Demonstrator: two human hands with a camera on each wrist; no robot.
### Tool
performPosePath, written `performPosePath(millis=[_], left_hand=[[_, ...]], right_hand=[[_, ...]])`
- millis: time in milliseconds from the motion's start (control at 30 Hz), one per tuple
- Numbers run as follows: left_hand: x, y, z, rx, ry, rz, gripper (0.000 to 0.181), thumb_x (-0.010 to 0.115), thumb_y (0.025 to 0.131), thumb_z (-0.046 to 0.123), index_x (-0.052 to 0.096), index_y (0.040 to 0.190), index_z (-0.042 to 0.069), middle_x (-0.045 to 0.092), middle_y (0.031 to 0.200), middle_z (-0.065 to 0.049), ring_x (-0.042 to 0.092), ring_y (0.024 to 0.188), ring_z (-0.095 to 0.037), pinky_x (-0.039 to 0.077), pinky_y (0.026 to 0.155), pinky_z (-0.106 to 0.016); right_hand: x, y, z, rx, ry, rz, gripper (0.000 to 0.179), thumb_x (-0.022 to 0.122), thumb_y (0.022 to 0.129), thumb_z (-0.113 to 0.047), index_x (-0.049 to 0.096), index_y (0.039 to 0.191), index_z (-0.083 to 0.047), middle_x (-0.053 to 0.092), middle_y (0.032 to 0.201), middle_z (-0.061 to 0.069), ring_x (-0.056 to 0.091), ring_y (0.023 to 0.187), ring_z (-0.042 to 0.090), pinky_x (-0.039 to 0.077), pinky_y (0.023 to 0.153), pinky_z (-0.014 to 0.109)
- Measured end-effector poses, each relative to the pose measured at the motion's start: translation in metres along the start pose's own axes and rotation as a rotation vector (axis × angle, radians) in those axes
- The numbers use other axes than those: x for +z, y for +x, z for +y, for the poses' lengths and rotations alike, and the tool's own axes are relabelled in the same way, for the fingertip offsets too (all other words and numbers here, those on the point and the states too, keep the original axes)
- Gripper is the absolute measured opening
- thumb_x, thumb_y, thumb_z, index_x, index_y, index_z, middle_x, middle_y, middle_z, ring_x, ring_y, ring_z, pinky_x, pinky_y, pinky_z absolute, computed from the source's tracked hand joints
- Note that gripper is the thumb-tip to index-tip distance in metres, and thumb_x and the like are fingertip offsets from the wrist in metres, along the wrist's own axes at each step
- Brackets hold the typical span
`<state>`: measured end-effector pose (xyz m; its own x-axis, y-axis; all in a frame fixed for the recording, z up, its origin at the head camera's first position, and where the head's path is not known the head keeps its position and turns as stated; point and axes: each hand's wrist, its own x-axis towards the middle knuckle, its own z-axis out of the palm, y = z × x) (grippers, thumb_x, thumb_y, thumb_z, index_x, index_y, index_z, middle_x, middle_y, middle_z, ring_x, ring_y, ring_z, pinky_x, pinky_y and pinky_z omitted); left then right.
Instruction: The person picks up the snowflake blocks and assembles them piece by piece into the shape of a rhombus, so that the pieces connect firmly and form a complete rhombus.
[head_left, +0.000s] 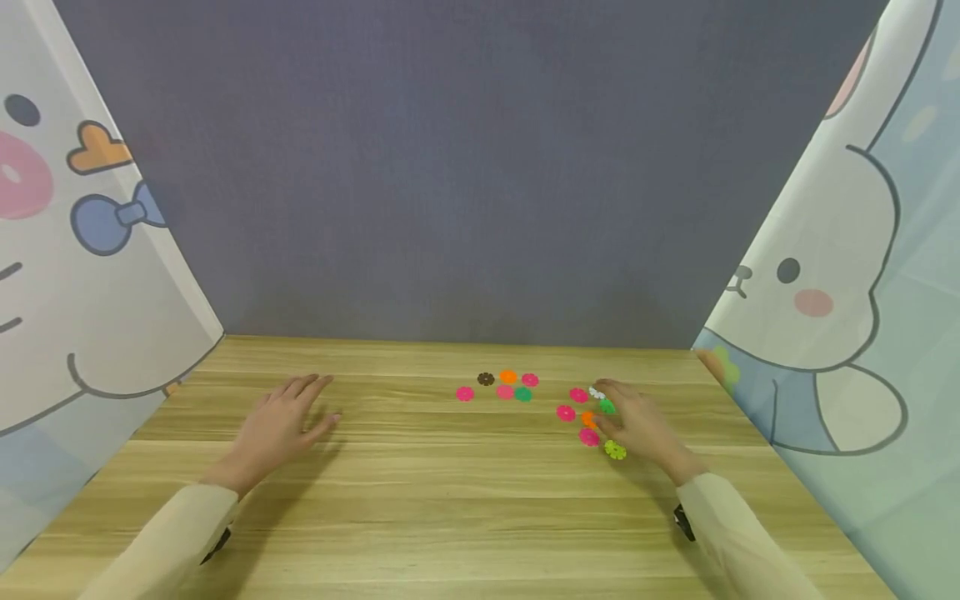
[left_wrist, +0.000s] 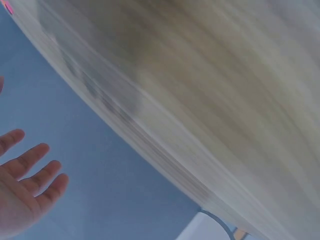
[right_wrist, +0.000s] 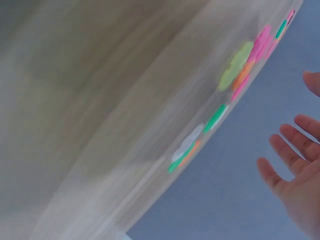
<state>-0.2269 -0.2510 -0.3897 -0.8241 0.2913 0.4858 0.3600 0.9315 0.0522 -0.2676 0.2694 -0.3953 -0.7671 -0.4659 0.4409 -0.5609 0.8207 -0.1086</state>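
My left hand point(head_left: 276, 427) hovers over the left part of the table, fingers spread and nothing in it. Across from it, my right hand point(head_left: 639, 423) hangs with loose, extended fingers over a group of flat flower-shaped pieces. Around its fingertips lie a white flower point(head_left: 596, 392), a green flower point(head_left: 607, 407), an orange flower point(head_left: 587, 419) and a yellow-green flower point(head_left: 615, 450). Several pink flowers point(head_left: 566, 413) are beside them. The right wrist view also shows a white flower point(right_wrist: 188, 142) with green and orange ones close by, which the right hand hides in the head view.
Farther back, near the middle, sits a second group with a brown flower point(head_left: 486, 379), an orange flower point(head_left: 508, 377), a dark green flower point(head_left: 522, 394) and several pink ones. Behind the wooden table point(head_left: 420, 508) rises a grey panel point(head_left: 465, 183). Cartoon-printed curtains point(head_left: 840, 367) flank both sides.
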Motion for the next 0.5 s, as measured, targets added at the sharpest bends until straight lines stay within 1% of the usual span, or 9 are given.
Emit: performPosePath(millis=[67, 167, 233, 333, 500], left_hand=[[0.004, 0.003, 0.005, 0.021, -0.007, -0.001, 0.06, 0.067, 0.081, 0.035, 0.048, 0.129, 0.005, 0.055, 0.121, -0.022, 0.053, 0.107, -0.042, 0.043, 0.082, -0.059], [0.011, 0.007, 0.011, 0.055, -0.004, 0.0, 0.06, 0.068, 0.08, 0.035, 0.049, 0.129, 0.005, 0.058, 0.118, -0.02, 0.055, 0.106, -0.04, 0.045, 0.083, -0.057], [0.015, 0.01, 0.016, 0.069, -0.003, -0.01, 0.06, 0.068, 0.081, 0.037, 0.049, 0.129, 0.005, 0.059, 0.117, -0.018, 0.056, 0.106, -0.038, 0.045, 0.085, -0.056], [0.018, 0.016, 0.023, 0.079, -0.015, -0.028, 0.059, 0.067, 0.082, 0.037, 0.049, 0.129, 0.006, 0.06, 0.116, -0.017, 0.056, 0.106, -0.037, 0.045, 0.086, -0.055], [0.022, 0.029, 0.037, 0.103, -0.051, -0.028, 0.057, 0.068, 0.081, 0.035, 0.051, 0.127, 0.006, 0.062, 0.114, -0.016, 0.058, 0.104, -0.036, 0.047, 0.086, -0.052]], right_hand=[[0.002, 0.005, -0.005, -0.002, 0.036, -0.014, 0.05, 0.07, 0.078, -0.015, 0.052, 0.122, 0.002, 0.055, 0.123, 0.02, 0.055, 0.108, 0.038, 0.047, 0.087, 0.05], [0.006, 0.012, -0.012, -0.013, 0.079, -0.031, 0.047, 0.071, 0.077, -0.011, 0.054, 0.118, 0.002, 0.057, 0.121, 0.02, 0.056, 0.108, 0.036, 0.048, 0.087, 0.046], [0.009, 0.017, -0.017, -0.012, 0.103, -0.047, 0.045, 0.071, 0.077, -0.01, 0.055, 0.117, 0.002, 0.057, 0.121, 0.019, 0.056, 0.108, 0.035, 0.049, 0.086, 0.045], [0.013, 0.023, -0.021, -0.025, 0.119, -0.056, 0.045, 0.072, 0.078, -0.011, 0.055, 0.117, 0.003, 0.057, 0.12, 0.02, 0.055, 0.11, 0.035, 0.048, 0.089, 0.045], [0.018, 0.034, -0.028, -0.002, 0.129, -0.083, 0.045, 0.072, 0.077, -0.012, 0.056, 0.118, 0.0, 0.058, 0.121, 0.016, 0.056, 0.11, 0.034, 0.047, 0.089, 0.046]])
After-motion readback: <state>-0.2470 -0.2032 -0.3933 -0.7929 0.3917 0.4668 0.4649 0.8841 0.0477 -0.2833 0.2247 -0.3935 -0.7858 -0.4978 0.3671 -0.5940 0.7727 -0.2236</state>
